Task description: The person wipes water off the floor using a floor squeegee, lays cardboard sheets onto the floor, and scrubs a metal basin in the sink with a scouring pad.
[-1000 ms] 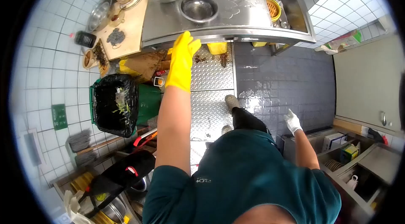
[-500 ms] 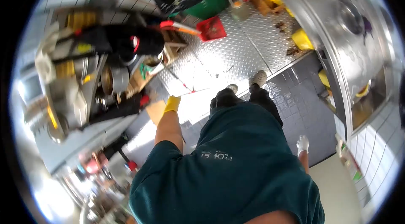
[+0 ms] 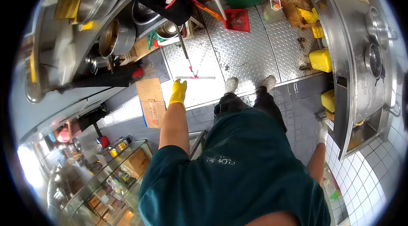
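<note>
The yellow-gloved left hand (image 3: 178,92), fingers apart, is near the grey-shafted, thin-bladed squeegee (image 3: 195,76) at one o'clock, best gripped by its shaft (image 3: 184,48), while the white-gloved right hand (image 3: 323,133), toward four o'clock, is too blurred to judge.

White tiled wall (image 3: 361,170), grey floor (image 3: 297,119), steel counter (image 3: 356,85)

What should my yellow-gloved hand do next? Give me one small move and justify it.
Probably reach forward for the floor squeegee: the left hand looks empty, the squeegee's head appears just ahead of it, no hand is on the visible handle, and dark debris lies on the diamond-plate floor.
</note>
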A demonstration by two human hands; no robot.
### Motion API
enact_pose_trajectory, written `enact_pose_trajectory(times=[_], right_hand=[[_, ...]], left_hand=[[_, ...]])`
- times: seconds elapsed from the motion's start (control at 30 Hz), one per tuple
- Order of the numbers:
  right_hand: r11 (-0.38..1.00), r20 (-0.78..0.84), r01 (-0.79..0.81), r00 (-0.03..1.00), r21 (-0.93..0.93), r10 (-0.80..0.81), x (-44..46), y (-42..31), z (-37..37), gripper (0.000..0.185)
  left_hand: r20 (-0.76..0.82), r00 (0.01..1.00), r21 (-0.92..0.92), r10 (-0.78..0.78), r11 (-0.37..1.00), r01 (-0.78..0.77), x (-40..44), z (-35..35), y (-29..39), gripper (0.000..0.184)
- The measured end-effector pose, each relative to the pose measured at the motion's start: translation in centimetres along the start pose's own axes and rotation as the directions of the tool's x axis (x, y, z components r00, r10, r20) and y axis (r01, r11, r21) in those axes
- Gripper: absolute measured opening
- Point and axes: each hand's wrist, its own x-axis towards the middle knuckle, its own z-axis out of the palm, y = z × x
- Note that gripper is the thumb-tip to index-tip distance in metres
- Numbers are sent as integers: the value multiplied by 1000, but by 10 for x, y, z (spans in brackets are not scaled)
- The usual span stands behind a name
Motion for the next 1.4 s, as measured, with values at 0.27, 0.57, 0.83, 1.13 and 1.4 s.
enact_pose_trajectory(times=[0.27,0.57,0.83,1.13,1.4], right_hand=[[992,208,-114,970,-60,124,-195,114,82,50],[666,129,-699,709,260,693,-342,29,117,49],[533,321,-758,646,377,693,-359,65,101,56],[410,163,-858,473,310,866,-402,106,65,49],[487,25,-852,501,191,865,-421,39,64,51]], left_hand=[[-128,969,-41,211,975,-217,131,-21,-7,52],[-15,993,-9,116,993,-116,166,-27,-4,52],[-173,933,112,316,947,-300,301,-4,-23,36],[-183,891,234,415,899,-371,427,-21,88,39],[413,514,843,752,-102,-528,502,-23,140,47]])
